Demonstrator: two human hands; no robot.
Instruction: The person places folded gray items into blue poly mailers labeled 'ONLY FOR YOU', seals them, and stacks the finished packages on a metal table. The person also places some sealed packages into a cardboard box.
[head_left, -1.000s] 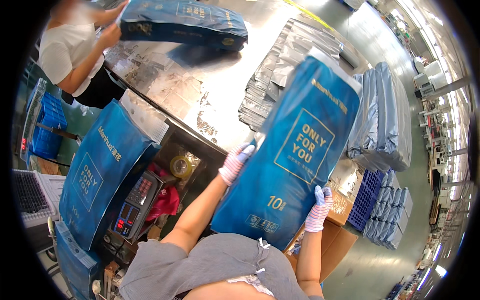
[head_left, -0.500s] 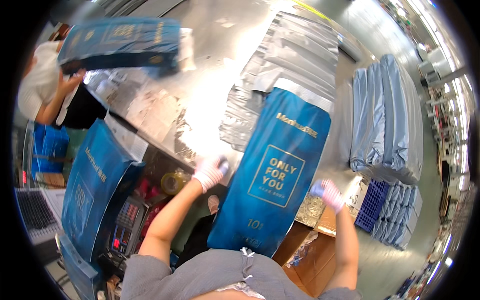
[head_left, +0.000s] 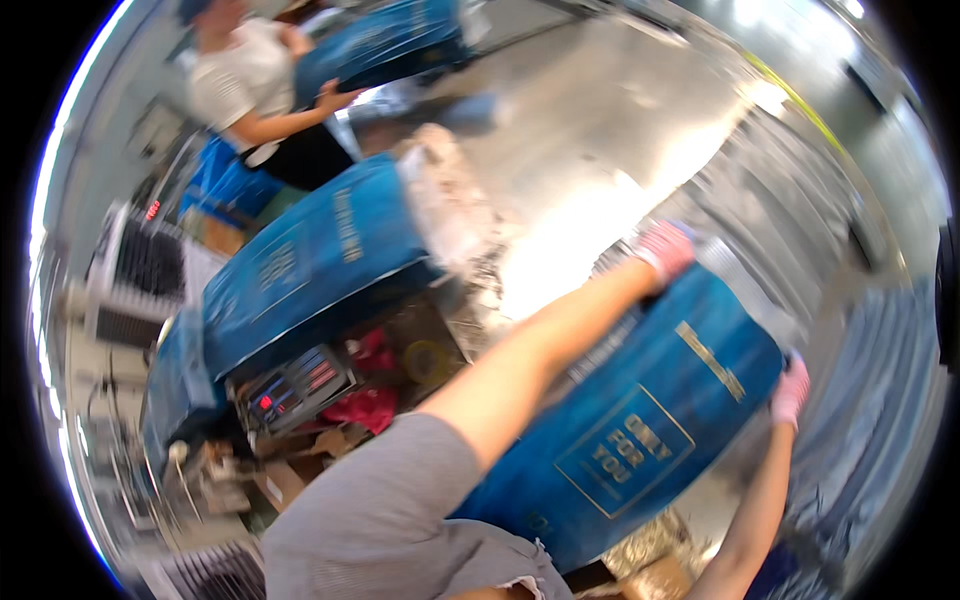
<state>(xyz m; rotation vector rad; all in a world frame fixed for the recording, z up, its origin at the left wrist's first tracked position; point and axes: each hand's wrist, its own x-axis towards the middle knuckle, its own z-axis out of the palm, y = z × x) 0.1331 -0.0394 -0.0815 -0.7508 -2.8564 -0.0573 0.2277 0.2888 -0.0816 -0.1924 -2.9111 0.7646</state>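
A wide steel table (head_left: 600, 150) is filling the middle of the view, shining hard where the light is hitting it, and the whole picture is smearing with blur. Out at three o'clock, grey flat bags (head_left: 800, 220) are lying in overlapping rows along the table's far side. At nine o'clock a second blue sack (head_left: 310, 260) is lying tilted on a machine, its pale open end pointing towards twelve, and beneath it a control panel (head_left: 290, 385) is glowing with red and blue lights. A yellow tape roll (head_left: 432, 360) is sitting just beside a red cloth (head_left: 365, 400) there. Up at eleven o'clock a co-worker (head_left: 250, 90) in a white top is gripping another blue sack (head_left: 390, 40) with both hands.

Now the action: the big blue sack (head_left: 640, 420), gold square on its face, is leaning across from five o'clock up towards two. The left hand (head_left: 662, 248), in a pink-striped glove, is pressing on the sack's top edge at two o'clock, fingers curled over it. The right hand (head_left: 790, 392), gloved the same, is clamping the sack's side at four o'clock. Both hands are closing on the sack, which is sitting between them.
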